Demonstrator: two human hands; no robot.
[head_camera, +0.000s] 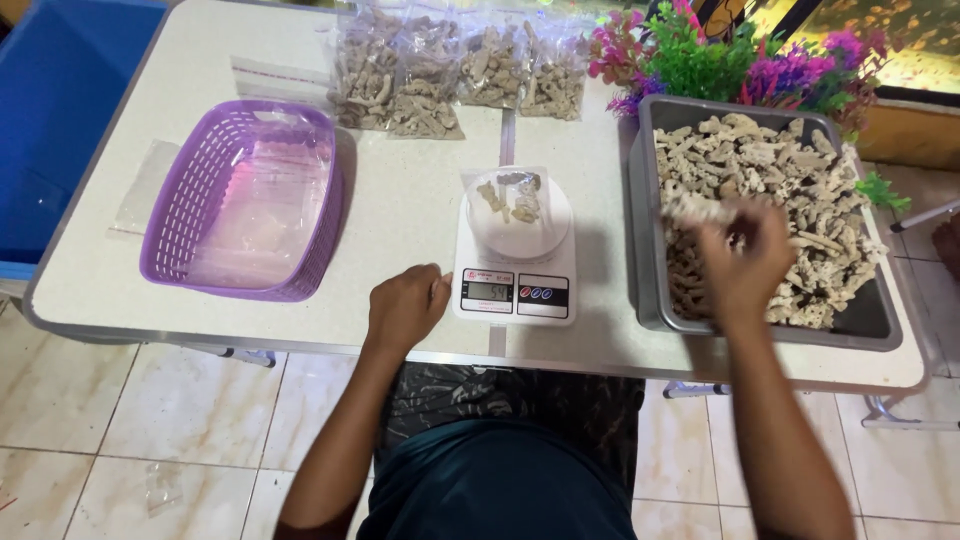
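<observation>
Left hand (405, 305) rests on the table (400, 210), fingers curled shut, just beside the white scale (515, 270). Right hand (742, 262) blurred over the grey tub (645, 230), fingers pinching pale, knobbly coral pieces (770, 170). Scale's clear bag (515, 195) holds only a few pieces: early fill. Purple basket (300, 270) holds empty bags. Four filled bags (455, 70) lie at the far edge; tub mostly full.

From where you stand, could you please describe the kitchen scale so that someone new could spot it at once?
Start at the pale folding table and look to the middle of its near edge, between the purple basket and the grey tub of coral rubble. The white kitchen scale sits there, just right of the left hand. It alone has a round platter with a clear bag of pieces and a small lit display.
</observation>
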